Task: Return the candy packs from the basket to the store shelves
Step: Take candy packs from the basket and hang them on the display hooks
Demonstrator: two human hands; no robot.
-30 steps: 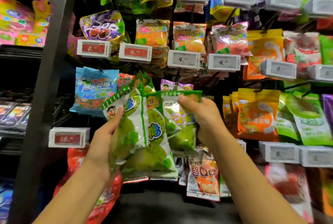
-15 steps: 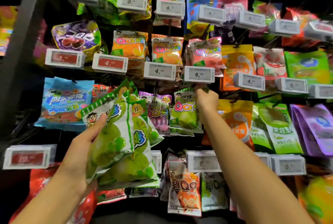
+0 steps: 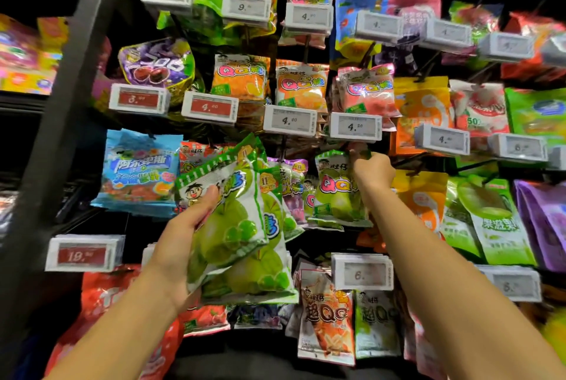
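Note:
My left hand (image 3: 180,245) grips a fanned stack of green apple candy packs (image 3: 242,226) in front of the shelf, at centre left. My right hand (image 3: 372,170) is raised to the hanging rail below a 4.20 price tag (image 3: 355,127). Its fingers pinch the top edge of one green apple candy pack (image 3: 337,190) that hangs among other packs on the middle row. The hook behind that pack is hidden by my fingers and the tag. The basket is not in view.
Rows of hanging candy bags fill the rack: orange packs (image 3: 301,85) above, purple packs (image 3: 291,183) between my hands, green bags (image 3: 490,220) to the right. A dark upright post (image 3: 61,110) bounds the rack on the left. Price tags jut forward on every row.
My right hand took one green pack from the stack in my left hand, carried it up and right to the rail below the 4.20 tag, and stays there. The view tilted upward.

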